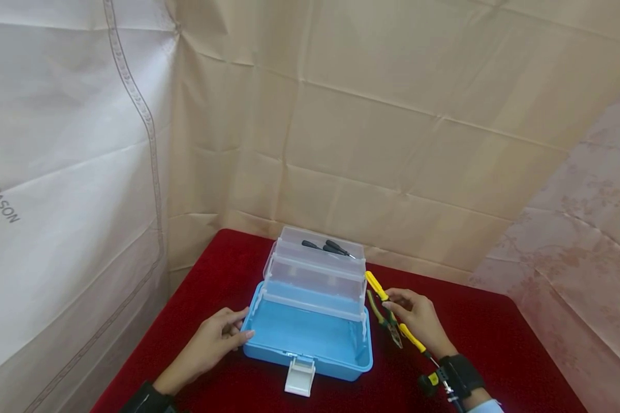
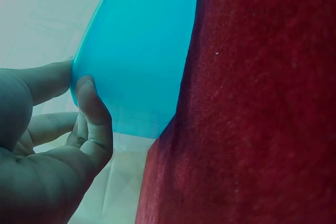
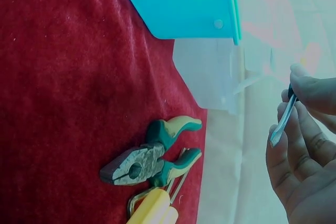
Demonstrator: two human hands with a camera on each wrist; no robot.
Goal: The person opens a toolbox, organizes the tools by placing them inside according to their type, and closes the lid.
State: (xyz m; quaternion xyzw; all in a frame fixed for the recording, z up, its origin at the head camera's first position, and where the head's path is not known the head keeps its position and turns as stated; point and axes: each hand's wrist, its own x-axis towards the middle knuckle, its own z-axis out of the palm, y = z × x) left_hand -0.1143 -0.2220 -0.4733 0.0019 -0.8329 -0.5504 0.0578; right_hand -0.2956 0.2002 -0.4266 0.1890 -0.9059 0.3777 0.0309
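Observation:
A light-blue toolbox (image 1: 310, 358) stands unfolded, its clear tiered trays (image 1: 315, 281) raised at the back. At its left side, my left hand (image 1: 214, 341) pinches the rim between thumb and fingers; the left wrist view shows this grip on the blue wall (image 2: 136, 56). My right hand (image 1: 418, 318) holds a yellow-handled screwdriver (image 1: 374, 284) just right of the trays, handle pointing up and away. In the right wrist view its flat metal tip (image 3: 283, 121) sticks out past the fingers. Beneath that hand lie green-handled pliers (image 1: 394, 334) on the red cloth.
Several black-handled screwdrivers (image 1: 334, 248) lie in the top tray. Another yellow-handled screwdriver (image 1: 412, 338) is by my right wrist, near a black-and-yellow object (image 1: 429, 383). A white latch (image 1: 300, 377) hangs at the box's front. Fabric walls (image 1: 367, 143) surround the red table (image 1: 475, 344).

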